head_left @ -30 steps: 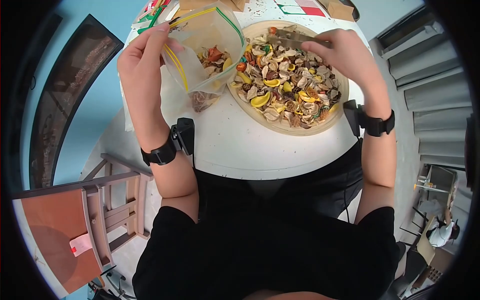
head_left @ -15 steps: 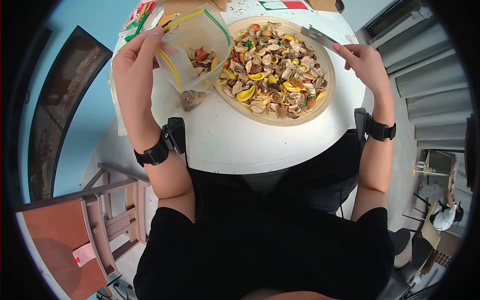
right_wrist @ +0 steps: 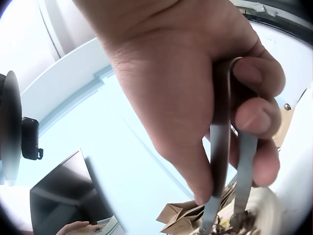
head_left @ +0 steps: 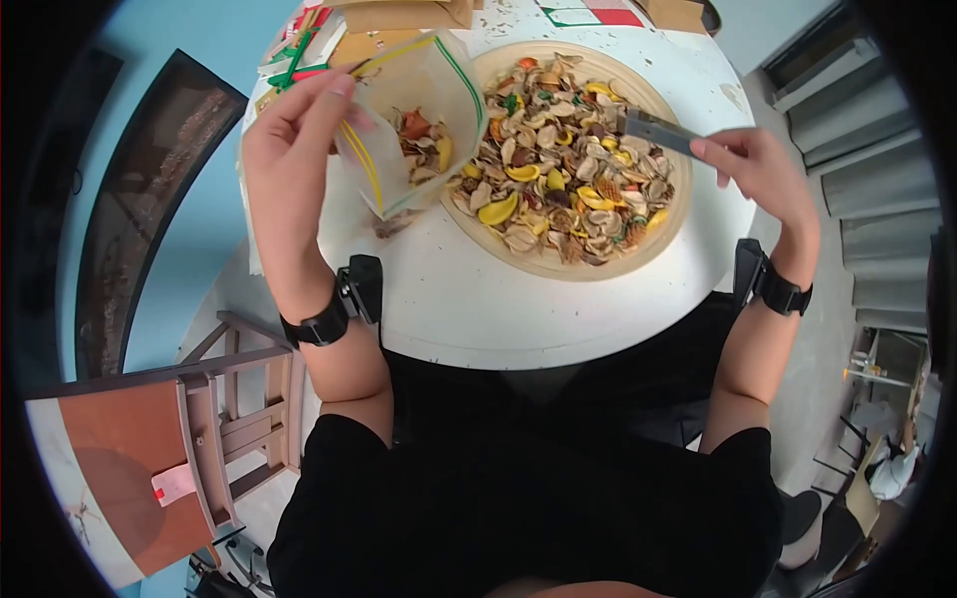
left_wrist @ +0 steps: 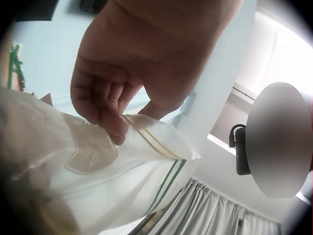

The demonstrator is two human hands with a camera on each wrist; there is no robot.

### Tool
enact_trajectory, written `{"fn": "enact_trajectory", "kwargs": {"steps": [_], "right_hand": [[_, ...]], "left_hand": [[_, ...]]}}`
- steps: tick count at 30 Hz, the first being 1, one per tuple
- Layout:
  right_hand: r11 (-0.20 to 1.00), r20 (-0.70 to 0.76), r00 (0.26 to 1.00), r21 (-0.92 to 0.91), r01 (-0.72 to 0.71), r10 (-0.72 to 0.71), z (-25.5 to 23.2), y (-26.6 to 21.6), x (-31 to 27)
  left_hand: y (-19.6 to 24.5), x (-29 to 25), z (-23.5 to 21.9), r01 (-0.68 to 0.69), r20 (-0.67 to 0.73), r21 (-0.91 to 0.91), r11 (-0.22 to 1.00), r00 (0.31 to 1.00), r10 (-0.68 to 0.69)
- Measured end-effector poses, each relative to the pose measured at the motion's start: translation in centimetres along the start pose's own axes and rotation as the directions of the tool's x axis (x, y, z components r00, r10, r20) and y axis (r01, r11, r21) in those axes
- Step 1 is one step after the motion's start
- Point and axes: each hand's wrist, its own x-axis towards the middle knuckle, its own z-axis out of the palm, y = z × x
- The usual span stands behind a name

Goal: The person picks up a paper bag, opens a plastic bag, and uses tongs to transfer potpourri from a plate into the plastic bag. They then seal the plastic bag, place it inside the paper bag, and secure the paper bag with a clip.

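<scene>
My left hand [head_left: 294,149] pinches the rim of a clear zip bag [head_left: 384,159] with yellow and green seal strips, holding its mouth open. Inside the bag lies some potpourri [head_left: 414,130], with an orange piece and a yellow piece among it. My right hand [head_left: 758,169] grips a pair of metal tongs [head_left: 663,133] between thumb and fingers. The tongs' tips are over the right part of a round wooden tray [head_left: 638,267] heaped with dried petals, cones and yellow peels. In the right wrist view, the two arms of the tongs [right_wrist: 220,161] stand apart, tips down at dried pieces.
Brown paper bags [head_left: 404,14] stand at the back of the white table [head_left: 469,324]. Green and red items [head_left: 299,55] lie at its far left. A red, white and green card [head_left: 593,14] lies at the far edge. A wooden chair [head_left: 239,419] stands at lower left.
My right hand has drawn back from the tray's far side to the right, and the tongs now point over its right part. My left hand keeps hold of the bag's rim.
</scene>
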Motion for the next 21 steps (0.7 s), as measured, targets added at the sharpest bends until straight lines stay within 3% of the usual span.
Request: {"fn": "enact_trajectory", "kwargs": {"steps": [3,6,7,10,11,14,15,16,21], "right_hand": [[0.994,0.049,0.998,0.106,-0.036,0.031,1.2,0.7,0.3],[0.987,0.033,0.993,0.124,0.104,-0.109,1.7,1.2,0.4],[0.989,0.032,0.995,0.111,0.094,-0.098,1.7,1.2,0.2],[0.988,0.023,0.994,0.111,0.108,-0.111,2.1,1.1,0.3],[0.984,0.012,0.992,0.127,0.125,-0.128,2.2,1.4,0.4],[0.974,-0.045,0.988,0.169,0.154,-0.148,2.2,1.6,0.1],[0.97,-0.067,0.986,0.181,0.163,-0.153,2.1,1.6,-0.1],[0.973,-0.071,0.987,0.173,0.154,-0.143,2.2,1.5,-0.3],[0.971,-0.072,0.985,0.171,0.165,-0.155,2.7,1.6,-0.4]], "left_hand": [[0.4,-0.3,1.1,0.004,-0.012,0.024,1.0,1.0,-0.004],[0.1,-0.4,1.7,0.004,0.066,0.025,1.0,0.998,-0.005],[0.1,-0.3,1.7,-0.007,0.098,0.013,1.0,0.995,0.005],[0.9,-0.7,1.3,-0.055,0.026,0.022,0.998,0.998,0.054],[2.1,-1.3,1.3,-0.074,-0.069,0.071,0.995,0.994,0.079],[3.1,-2.3,0.3,-0.182,-0.166,-0.09,0.979,0.972,0.166],[2.8,-2.1,-0.4,-0.113,-0.196,0.032,0.993,0.974,0.117],[2.3,-1.8,-0.7,-0.085,-0.126,0.061,0.995,0.988,0.092],[3.7,-3.4,-1.2,-0.119,-0.157,0.011,0.993,0.98,0.119]]}}
